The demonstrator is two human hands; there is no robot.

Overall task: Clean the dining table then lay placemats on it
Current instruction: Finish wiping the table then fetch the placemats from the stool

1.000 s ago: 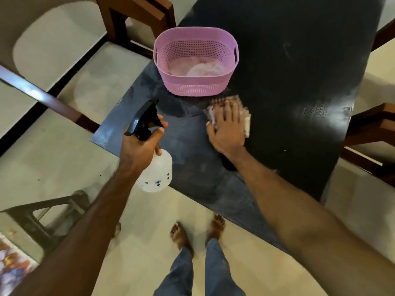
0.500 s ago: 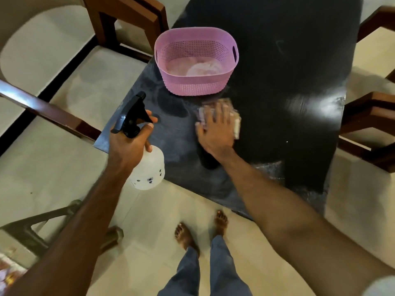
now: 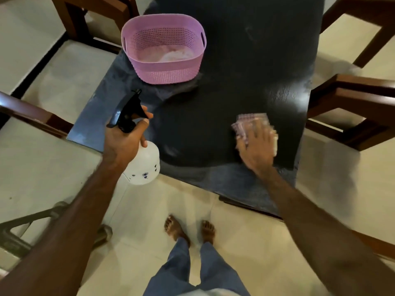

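The bench (image 3: 245,60) is dark, flat and a bit shiny, with wet gray streaks near its front edge. A pink plastic basket (image 3: 164,67) full of little holes sits on it, with something pale inside. The right hand (image 3: 256,146) lies flat, fingers straight, pressing a pink checked cloth (image 3: 250,119) on the bench. It has slid from just below the basket to the right front part. The left hand (image 3: 124,142) grips a round white spray bottle (image 3: 145,165) by its black top, past the bench's front edge.
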